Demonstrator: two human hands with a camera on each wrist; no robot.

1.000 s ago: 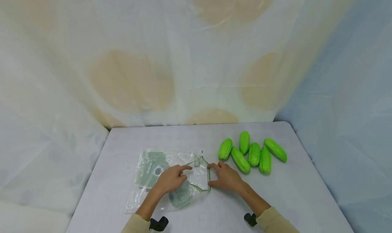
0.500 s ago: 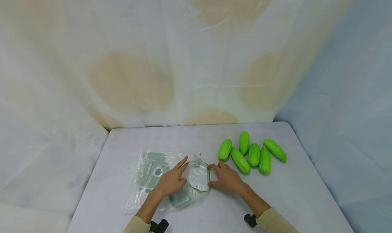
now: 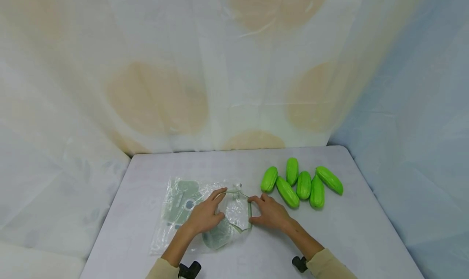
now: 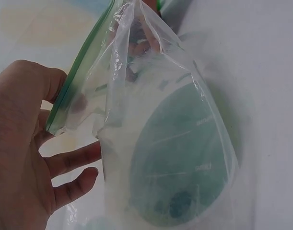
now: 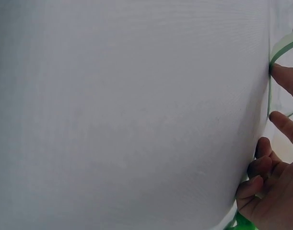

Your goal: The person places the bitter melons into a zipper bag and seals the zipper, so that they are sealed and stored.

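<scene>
Grip of the left hand (image 3: 205, 216): the fingers are spread and clamp nothing visibly, the index finger stretched to the far rim of the mouth of a clear, green-printed zip bag (image 3: 185, 209), the thumb apart from it on the nearer side. That finger no longer bends in over the mouth, as it does in the head view from a second ago. For the work in hand, the shift probably helps keep the mouth gaping. Meanwhile the right hand (image 3: 271, 211) stays put; its thumb and index finger stand apart, each tip touching the bag's right-hand edge, the other fingers curled loosely.

The bag lies on the surface (image 3: 348, 238), left of the middle, its mouth turned rightward between the two hands. Six green vegetables (image 3: 303, 185) sit beyond the right hand, the nearest just beside its knuckles, so room that way looks tight.

More room shows left of the bag, out to the sloping left edge, and at the near right. Farther off, a strip of surface runs behind the bag to the back edge, where a patterned sheet (image 3: 227, 108) hangs.
</scene>
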